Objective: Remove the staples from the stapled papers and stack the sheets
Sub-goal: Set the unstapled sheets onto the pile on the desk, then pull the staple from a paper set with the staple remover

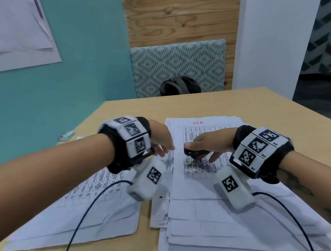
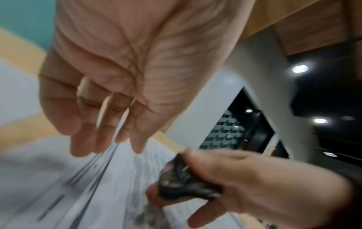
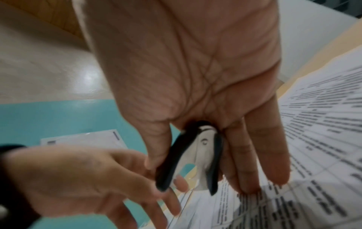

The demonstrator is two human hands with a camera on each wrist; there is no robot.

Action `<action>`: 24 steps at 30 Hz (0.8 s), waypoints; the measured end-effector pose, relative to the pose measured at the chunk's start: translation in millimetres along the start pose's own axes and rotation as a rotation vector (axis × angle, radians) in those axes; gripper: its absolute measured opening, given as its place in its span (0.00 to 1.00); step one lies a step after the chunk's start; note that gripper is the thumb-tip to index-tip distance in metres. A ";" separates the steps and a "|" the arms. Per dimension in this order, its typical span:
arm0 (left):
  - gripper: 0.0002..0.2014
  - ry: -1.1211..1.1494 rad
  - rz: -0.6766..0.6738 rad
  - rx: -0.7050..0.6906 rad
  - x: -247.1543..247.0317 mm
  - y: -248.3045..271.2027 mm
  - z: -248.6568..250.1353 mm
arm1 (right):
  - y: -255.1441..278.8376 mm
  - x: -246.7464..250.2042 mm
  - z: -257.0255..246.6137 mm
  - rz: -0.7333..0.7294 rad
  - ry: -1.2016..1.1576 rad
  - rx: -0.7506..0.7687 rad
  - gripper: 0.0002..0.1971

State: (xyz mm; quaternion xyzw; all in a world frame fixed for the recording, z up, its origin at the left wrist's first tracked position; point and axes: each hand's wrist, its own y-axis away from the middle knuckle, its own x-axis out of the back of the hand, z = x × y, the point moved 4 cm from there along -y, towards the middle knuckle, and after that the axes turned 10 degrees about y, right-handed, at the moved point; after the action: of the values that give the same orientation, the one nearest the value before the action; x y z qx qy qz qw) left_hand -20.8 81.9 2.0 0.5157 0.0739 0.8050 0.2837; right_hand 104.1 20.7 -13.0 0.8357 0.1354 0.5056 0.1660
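Printed sheets lie in two piles on the wooden table (image 1: 264,112): a flat pile at the left (image 1: 75,202) and a thicker, fanned pile at the right (image 1: 214,213). My right hand (image 1: 209,141) hovers over the right pile and pinches a black staple remover (image 1: 195,153) between thumb and fingers; the right wrist view shows the staple remover (image 3: 188,162) with its jaws pointing down at the paper. My left hand (image 1: 164,144) is just left of it, above the pile's left edge. Its fingers (image 2: 109,136) hang loosely straight and hold nothing. No staple can be made out.
A small white and green box (image 1: 67,135) lies at the table's far left edge by the teal wall. A dark bag (image 1: 179,85) sits behind the table's far edge. Cables (image 1: 84,216) from the wrist cameras trail over both piles.
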 end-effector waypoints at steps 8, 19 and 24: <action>0.20 0.081 -0.136 0.213 -28.0 -14.1 -3.6 | 0.5 0.5 8.4 -0.005 -0.072 0.025 0.28; 0.09 0.654 0.090 -0.017 -15.9 -14.6 -22.0 | 1.6 15.9 11.0 0.147 -0.341 0.043 0.22; 0.09 0.693 0.111 -0.094 -8.0 -6.0 -21.8 | 13.0 38.0 4.7 0.409 -0.395 0.088 0.21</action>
State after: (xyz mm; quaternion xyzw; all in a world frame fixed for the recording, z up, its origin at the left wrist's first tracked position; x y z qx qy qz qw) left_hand -35.0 86.4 -16.8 0.2014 0.1008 0.9489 0.2211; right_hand 126.2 23.2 20.8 0.9344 -0.0490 0.3497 0.0473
